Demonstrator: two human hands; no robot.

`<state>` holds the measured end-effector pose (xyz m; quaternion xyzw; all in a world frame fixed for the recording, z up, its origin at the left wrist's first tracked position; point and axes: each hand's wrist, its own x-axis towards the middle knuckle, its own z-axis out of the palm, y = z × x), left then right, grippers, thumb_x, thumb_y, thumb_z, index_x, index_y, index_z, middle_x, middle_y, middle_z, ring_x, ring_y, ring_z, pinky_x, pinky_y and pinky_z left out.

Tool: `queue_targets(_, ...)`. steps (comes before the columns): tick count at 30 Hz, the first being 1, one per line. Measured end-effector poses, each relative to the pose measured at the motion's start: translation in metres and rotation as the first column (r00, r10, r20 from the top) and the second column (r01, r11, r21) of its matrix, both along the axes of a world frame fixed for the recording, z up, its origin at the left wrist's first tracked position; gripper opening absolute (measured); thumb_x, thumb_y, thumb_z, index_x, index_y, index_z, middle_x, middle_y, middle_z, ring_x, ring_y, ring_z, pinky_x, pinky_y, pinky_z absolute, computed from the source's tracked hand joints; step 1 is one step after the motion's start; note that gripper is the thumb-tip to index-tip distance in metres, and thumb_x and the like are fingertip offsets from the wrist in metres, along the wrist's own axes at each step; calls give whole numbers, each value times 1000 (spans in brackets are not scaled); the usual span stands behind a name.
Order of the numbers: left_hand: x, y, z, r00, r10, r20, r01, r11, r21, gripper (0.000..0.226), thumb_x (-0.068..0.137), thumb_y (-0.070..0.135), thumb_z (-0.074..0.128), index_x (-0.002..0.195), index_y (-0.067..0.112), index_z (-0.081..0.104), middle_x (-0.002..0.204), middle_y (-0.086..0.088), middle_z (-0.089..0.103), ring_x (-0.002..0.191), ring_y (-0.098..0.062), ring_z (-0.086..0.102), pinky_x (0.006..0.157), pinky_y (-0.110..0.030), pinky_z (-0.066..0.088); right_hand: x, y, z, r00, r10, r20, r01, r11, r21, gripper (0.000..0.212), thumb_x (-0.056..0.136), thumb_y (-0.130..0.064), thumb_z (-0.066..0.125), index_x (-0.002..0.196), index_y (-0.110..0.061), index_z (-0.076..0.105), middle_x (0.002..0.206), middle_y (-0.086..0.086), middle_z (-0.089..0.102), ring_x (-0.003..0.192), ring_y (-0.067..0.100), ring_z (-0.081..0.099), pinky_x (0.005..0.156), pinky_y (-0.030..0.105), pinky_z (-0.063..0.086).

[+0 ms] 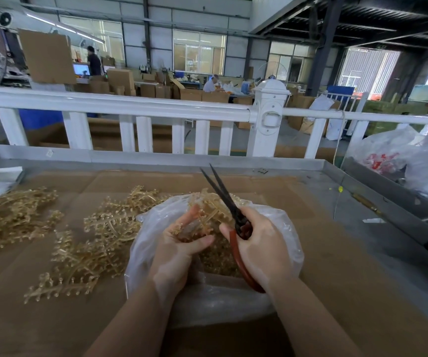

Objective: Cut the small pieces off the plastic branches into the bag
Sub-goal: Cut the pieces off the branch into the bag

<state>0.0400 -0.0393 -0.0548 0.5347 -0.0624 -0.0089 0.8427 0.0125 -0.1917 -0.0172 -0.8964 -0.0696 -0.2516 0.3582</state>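
My left hand (179, 251) grips a tan plastic branch (209, 211) over the open clear plastic bag (282, 222). Small cut pieces (215, 256) lie inside the bag. My right hand (260, 247) grips red-handled scissors (227, 202), whose dark blades are slightly parted and point up and away, just right of the branch. More tan plastic branches (99, 238) lie spread on the cardboard left of the bag, with another heap (12, 217) at the far left.
The work surface is brown cardboard (336, 279) in a metal tray table (341, 171). A white railing (140, 106) runs behind it. Clear bags with red contents (388, 155) sit at the right. People work among cardboard boxes far behind.
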Motion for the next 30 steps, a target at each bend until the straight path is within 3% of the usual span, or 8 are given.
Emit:
queue_targets(4,1,2,0,999,28,23,-28,1000,-13,71,59,-9,72,121,22,59,104,-6,74,98,-17,70,70,-21,55,1,2,-9,999,49,6,-47,989,-139,41,86,-49,61,124,-33,55,106,-15,58,102,4,53,88,21,45)
queue_targets(6,2,2,-1,999,52,17,-52,999,-17,72,59,-8,72,123,22,58,105,-6,73,100,-16,69,71,-21,56,0,2,-13,998,36,52,-26,983,-181,43,86,-50,59,125,-31,56,109,-12,60,103,5,53,88,19,43)
queue_targets(11,5,1,-4,992,113,-58,-116,992,-54,76,55,-4,74,125,22,61,112,-8,71,104,-19,67,76,-27,55,-3,1,-10,987,-24,156,38,995,-88,54,83,-63,42,116,-24,62,98,-9,62,91,5,55,75,12,37)
queue_targets(15,5,3,-4,998,62,-3,-62,998,-25,70,64,-7,71,131,8,55,112,-16,70,106,-28,67,87,-42,56,-1,5,-9,992,108,58,-88,956,-282,44,83,-65,45,109,-32,60,92,-13,61,86,5,55,74,18,45)
queue_targets(17,4,5,-3,999,36,14,-35,999,-41,70,66,-10,69,132,7,53,112,-16,70,106,-29,67,85,-38,57,4,4,-13,995,99,22,-89,955,-283,33,85,-59,51,105,-33,58,88,-18,58,83,1,53,74,17,44)
queue_targets(20,4,5,-1,1000,29,12,-28,995,-92,74,62,-13,66,131,11,55,112,-12,71,105,-23,67,81,-30,57,9,-1,-21,992,106,-62,-119,955,-272,28,87,-53,56,107,-33,56,89,-22,48,86,-3,43,73,8,30)
queue_targets(24,4,2,0,998,66,-3,-66,988,-138,75,61,-14,65,131,7,55,116,-16,68,110,-26,64,96,-40,49,11,-6,-27,983,134,-124,-160,958,-236,29,84,-55,58,106,-37,55,87,-25,45,85,-4,42,69,4,28)
queue_targets(30,4,2,2,997,78,-28,-82,977,-198,74,60,-12,63,128,16,57,110,-10,71,96,-15,70,76,-25,57,11,-9,-29,973,158,-170,-195,954,-227,29,84,-58,56,105,-39,51,91,-19,48,89,0,44,70,8,31)
